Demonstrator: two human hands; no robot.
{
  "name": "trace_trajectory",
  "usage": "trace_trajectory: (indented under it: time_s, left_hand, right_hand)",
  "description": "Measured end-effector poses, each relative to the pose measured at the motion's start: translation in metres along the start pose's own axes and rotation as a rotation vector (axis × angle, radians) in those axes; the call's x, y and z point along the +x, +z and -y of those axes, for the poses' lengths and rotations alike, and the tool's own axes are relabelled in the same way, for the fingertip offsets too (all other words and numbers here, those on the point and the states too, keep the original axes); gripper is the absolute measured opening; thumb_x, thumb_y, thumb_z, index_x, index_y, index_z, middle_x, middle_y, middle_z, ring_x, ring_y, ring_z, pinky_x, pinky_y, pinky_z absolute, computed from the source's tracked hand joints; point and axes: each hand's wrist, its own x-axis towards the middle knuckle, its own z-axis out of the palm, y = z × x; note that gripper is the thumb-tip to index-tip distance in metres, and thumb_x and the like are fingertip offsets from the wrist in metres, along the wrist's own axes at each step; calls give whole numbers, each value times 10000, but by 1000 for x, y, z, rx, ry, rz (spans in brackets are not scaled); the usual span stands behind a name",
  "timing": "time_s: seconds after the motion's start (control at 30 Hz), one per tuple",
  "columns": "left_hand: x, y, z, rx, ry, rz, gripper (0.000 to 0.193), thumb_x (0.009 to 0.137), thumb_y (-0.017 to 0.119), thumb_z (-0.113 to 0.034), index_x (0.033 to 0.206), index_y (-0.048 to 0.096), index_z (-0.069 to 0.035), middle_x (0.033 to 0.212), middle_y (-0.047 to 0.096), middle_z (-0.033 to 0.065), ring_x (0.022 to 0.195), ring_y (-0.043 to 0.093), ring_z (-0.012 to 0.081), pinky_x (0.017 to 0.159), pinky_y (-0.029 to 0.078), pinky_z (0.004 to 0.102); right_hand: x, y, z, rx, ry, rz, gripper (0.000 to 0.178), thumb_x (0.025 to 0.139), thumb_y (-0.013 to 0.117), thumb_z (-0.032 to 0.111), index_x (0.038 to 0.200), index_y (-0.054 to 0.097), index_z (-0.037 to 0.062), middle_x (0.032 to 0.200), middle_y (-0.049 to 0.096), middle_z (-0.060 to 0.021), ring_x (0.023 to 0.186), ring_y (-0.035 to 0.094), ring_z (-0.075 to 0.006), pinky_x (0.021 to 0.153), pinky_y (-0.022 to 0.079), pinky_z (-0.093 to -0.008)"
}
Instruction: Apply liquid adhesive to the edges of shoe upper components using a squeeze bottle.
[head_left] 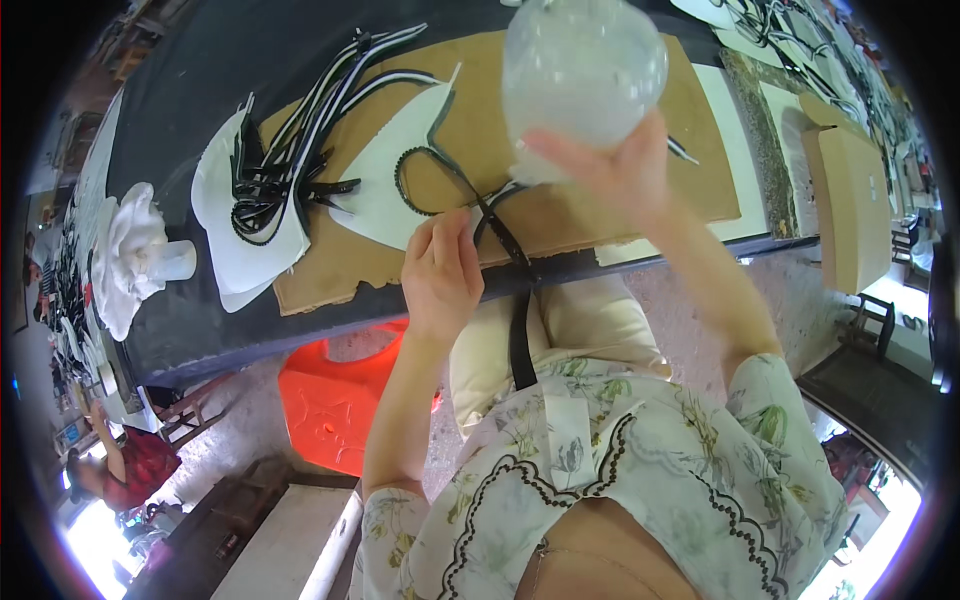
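Note:
My right hand (620,170), blurred, is wrapped around the near side of a rounded translucent container (585,70) with a cloudy look, held over the cardboard sheet (640,205). My left hand (442,275) is closed, thumb and fingers pinched together at the near edge of a white cut piece (385,170) with a dark trim. What exactly lies between those fingers is partly hidden. Beside them a black strap (505,235) with a beaded edge loops over the white piece and hangs off the table edge towards my lap.
A bundle of black and white strips (290,180) lies on more white pieces (215,190) to the left. Further left sits a crumpled white object (135,260). A cardboard box (850,200) stands at the right edge. Below the table are a red plastic stool (330,400) and a cream cushion (600,325).

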Motion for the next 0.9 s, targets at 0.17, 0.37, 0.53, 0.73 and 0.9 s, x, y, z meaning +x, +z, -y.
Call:
trace_trajectory:
  time_s: [0.17, 0.37, 0.53, 0.73, 0.9]
  left_hand:
    - [-7, 0, 2, -7, 12, -22, 214, 780, 562, 60, 984, 547, -3, 877, 618, 131, 806, 590, 308, 694, 485, 368]
    - [-6, 2, -1, -33, -71, 5, 239, 803, 553, 34, 1039, 542, 2, 908, 640, 129, 854, 587, 309, 747, 476, 378]
    - [-6, 0, -2, 17, -10, -19, 220, 807, 542, 41, 1026, 534, 23, 914, 637, 147, 850, 585, 316, 734, 478, 374]
    - [-4, 4, -7, -24, -46, -13, 204, 811, 541, 48, 1014, 517, 56, 925, 650, 156, 847, 592, 313, 734, 481, 360]
    - [-6, 3, -6, -32, -43, -25, 211, 820, 538, 46, 1028, 514, 64, 919, 653, 166, 850, 602, 315, 751, 483, 362]
  right_hand:
    - [-8, 0, 11, -189, -277, 16, 614, 679, 804, 202, 1162, 480, 5, 1039, 628, -112, 948, 621, -187, 800, 500, -303]
    - [4, -77, 7, -496, -144, -295, 393, 722, 750, 104, 1051, 572, -18, 962, 648, -83, 870, 615, -148, 771, 496, -307]
    - [3, -100, 12, -372, -204, -516, 308, 746, 735, 120, 979, 592, -21, 893, 650, -75, 799, 625, -150, 707, 509, -293]
    - [-1, -56, -9, -348, -367, -202, 645, 638, 828, 270, 1142, 524, 6, 902, 661, -87, 837, 648, -178, 783, 505, -313]
    - [-9, -144, -12, -284, -32, -411, 596, 682, 800, 262, 1136, 505, 14, 998, 640, -117, 906, 633, -194, 792, 502, -322]
